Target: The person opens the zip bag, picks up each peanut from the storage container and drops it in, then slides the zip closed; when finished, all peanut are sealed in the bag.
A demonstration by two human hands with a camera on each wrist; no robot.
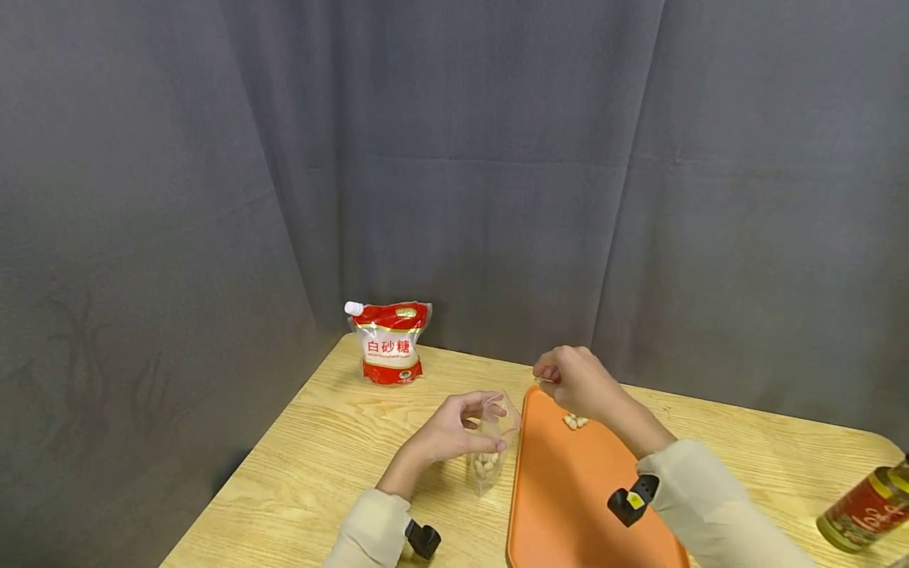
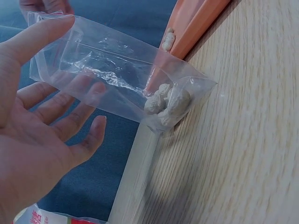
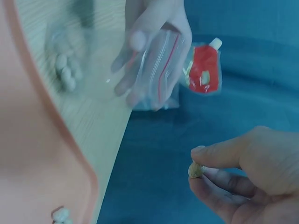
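Observation:
My left hand (image 1: pixel 460 426) holds a clear zip bag (image 2: pixel 117 70) between thumb and fingers, its mouth at the top. Several peanuts in their shells (image 2: pixel 168 102) lie in the bag's bottom corner. Above the far end of the orange tray (image 1: pixel 561 473), my right hand (image 1: pixel 578 380) pinches one peanut (image 3: pixel 195 170) between thumb and fingertips. A few more peanuts (image 1: pixel 575 422) rest on the tray below that hand. The bag hangs just left of the tray's edge, and its red zip line shows in the right wrist view.
A red and white bag of sugar (image 1: pixel 390 347) with a white spout stands at the table's back left. At the right edge a bottle with a red label (image 1: pixel 866 509) leans in view. A grey curtain (image 1: pixel 483 197) hangs behind the wooden table (image 1: pixel 284 489).

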